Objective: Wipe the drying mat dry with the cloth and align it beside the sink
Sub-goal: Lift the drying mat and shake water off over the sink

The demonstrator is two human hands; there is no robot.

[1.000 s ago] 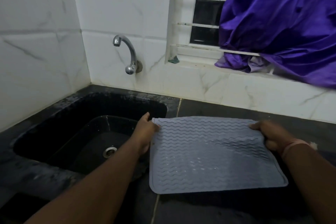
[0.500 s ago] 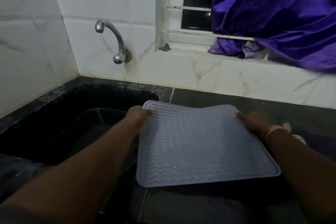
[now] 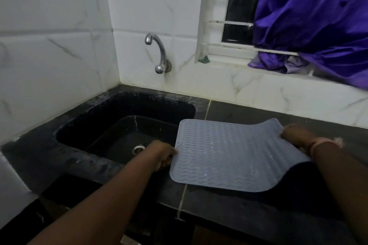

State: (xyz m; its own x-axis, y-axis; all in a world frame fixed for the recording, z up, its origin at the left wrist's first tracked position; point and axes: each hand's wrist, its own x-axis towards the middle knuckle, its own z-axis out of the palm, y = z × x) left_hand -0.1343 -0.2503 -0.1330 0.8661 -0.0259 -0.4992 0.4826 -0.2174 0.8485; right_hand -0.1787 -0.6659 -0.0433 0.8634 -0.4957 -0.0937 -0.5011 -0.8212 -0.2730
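- Dark stone counter (image 3: 249, 211) ran below white marble-look wall tiles, with a black sink (image 3: 95, 123) set at its left and a steel tap (image 3: 158, 53) on the wall above.
- Purple cloth (image 3: 318, 22) hung over the window bars.
- Grey ribbed drying mat (image 3: 229, 155) was just right of the sink, its right side bowed upward.
- Left hand (image 3: 161, 155) pinched the mat's left edge.
- Right hand (image 3: 296, 134) gripped its raised right edge.

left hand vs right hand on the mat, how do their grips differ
The left hand grips the drying mat at its left edge, next to the sink; the right hand holds the far right corner. The mat curls up at the right hand and lies flatter at the left. Both grip its edge.
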